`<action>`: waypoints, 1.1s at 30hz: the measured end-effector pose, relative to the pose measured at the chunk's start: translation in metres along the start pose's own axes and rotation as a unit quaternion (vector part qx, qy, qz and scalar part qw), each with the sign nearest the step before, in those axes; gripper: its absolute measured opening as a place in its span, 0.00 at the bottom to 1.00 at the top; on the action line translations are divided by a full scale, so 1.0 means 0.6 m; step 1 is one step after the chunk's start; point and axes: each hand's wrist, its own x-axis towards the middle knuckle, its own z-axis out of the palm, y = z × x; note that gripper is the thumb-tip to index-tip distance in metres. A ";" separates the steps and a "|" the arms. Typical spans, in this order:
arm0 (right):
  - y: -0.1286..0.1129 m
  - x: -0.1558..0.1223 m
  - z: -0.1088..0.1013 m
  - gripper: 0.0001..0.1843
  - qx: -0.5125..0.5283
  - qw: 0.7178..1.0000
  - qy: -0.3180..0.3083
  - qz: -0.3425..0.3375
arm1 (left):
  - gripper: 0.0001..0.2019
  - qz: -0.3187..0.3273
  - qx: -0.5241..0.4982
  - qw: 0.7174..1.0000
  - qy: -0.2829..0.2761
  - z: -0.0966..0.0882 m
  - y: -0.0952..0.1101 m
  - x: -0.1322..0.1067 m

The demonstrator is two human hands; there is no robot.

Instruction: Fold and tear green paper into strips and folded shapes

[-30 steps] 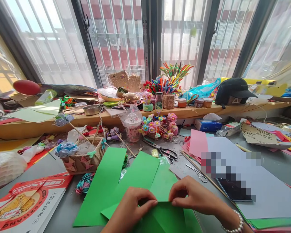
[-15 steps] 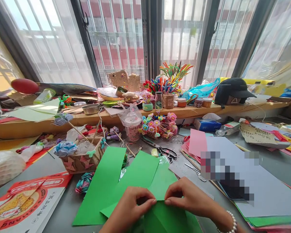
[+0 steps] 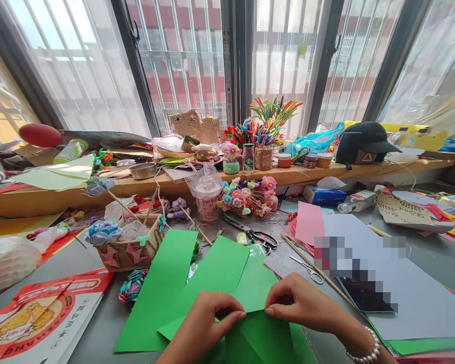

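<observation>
A folded piece of green paper (image 3: 260,336) sits at the near edge of the table, and both my hands pinch its upper fold. My left hand (image 3: 207,326) grips the left end of that fold with closed fingers. My right hand (image 3: 305,306), a bead bracelet at its wrist, pinches the right end. Several other green sheets (image 3: 163,288) lie spread under and behind the folded piece.
Scissors (image 3: 260,236) and a smaller silver pair (image 3: 311,273) lie beyond the paper. A phone (image 3: 366,296) rests on white sheets (image 3: 409,298) at right. A woven basket (image 3: 131,250) with paper flowers stands at left, a red printed bag (image 3: 41,318) at near left. The wooden sill (image 3: 288,174) is crowded with craft items.
My hands have shifted only slightly along the fold. The fingertips drew together half a second ago and now sit a little apart again, still pinching the green paper.
</observation>
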 end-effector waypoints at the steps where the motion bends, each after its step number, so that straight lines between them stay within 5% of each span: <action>1: 0.002 -0.003 -0.009 0.09 0.019 1.000 -0.009 0.012 | 0.13 -0.004 -0.006 1.000 0.001 -0.004 -0.004 -0.002; 7: 0.010 -0.012 -0.051 0.12 0.089 0.994 0.030 0.051 | 0.14 -0.018 -0.018 1.000 0.015 -0.018 -0.018 -0.004; 15: -0.003 0.003 -0.001 0.10 0.000 1.000 0.011 0.012 | 0.13 -0.031 -0.074 0.997 0.012 -0.022 -0.004 -0.002; 21: -0.001 0.004 -0.026 0.12 0.072 0.989 0.122 0.036 | 0.16 -0.109 -0.253 0.952 0.133 -0.054 -0.032 -0.005; 23: 0.000 0.008 -0.024 0.13 0.158 0.971 0.177 0.037 | 0.20 -0.112 -0.297 0.935 0.155 -0.043 -0.037 -0.001; 28: 0.007 0.018 0.007 0.13 0.334 0.907 0.254 0.044 | 0.23 -0.128 -0.359 0.921 0.078 0.014 -0.032 0.014; 33: 0.000 0.014 0.013 0.14 0.312 0.925 0.209 0.052 | 0.21 -0.135 -0.355 0.922 0.077 0.026 -0.019 0.015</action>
